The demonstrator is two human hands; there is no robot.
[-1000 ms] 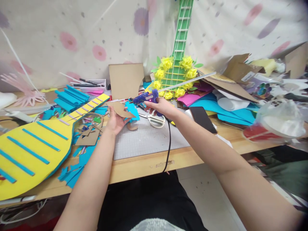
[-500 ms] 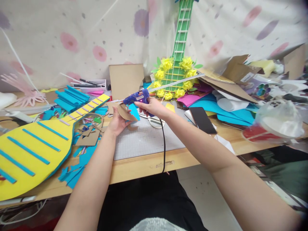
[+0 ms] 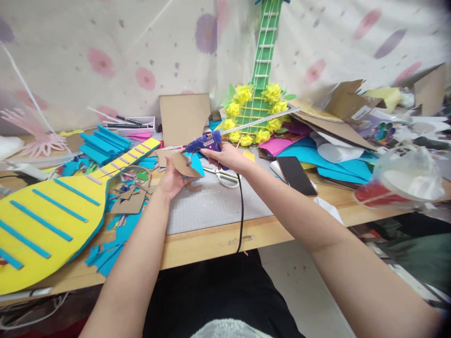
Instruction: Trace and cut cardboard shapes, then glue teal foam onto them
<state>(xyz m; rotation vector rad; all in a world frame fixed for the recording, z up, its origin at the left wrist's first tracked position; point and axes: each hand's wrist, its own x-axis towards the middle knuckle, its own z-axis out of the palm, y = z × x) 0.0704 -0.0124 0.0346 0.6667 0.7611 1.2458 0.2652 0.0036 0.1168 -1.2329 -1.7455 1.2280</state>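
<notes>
My left hand [image 3: 171, 182] is closed on a small brown cardboard piece [image 3: 183, 166] that has blue paper [image 3: 196, 165] at its right side. In my right hand [image 3: 225, 157] is a blue-purple hot glue gun [image 3: 204, 142], its nozzle pointing left at the cardboard's upper edge. Whether the nozzle touches the cardboard I cannot tell. A long clear glue stick [image 3: 264, 119] sticks out behind the gun, and a black cord [image 3: 241, 213] hangs from its handle over the table edge. White-handled scissors [image 3: 227, 177] lie on the grey cutting mat [image 3: 211, 211] under my hands.
On the left lies a yellow paper guitar [image 3: 66, 206] with blue strips, beside blue scraps [image 3: 123, 234]. A green guitar [image 3: 263, 70] with yellow flowers leans at the back. To the right are a black phone [image 3: 296, 176], blue paper sheets [image 3: 338, 162] and a bagged red bucket [image 3: 384, 192].
The glue gun in my right hand has shifted slightly right, its nozzle drawing back a little across the cardboard. My left hand and the cardboard stay almost in place.
</notes>
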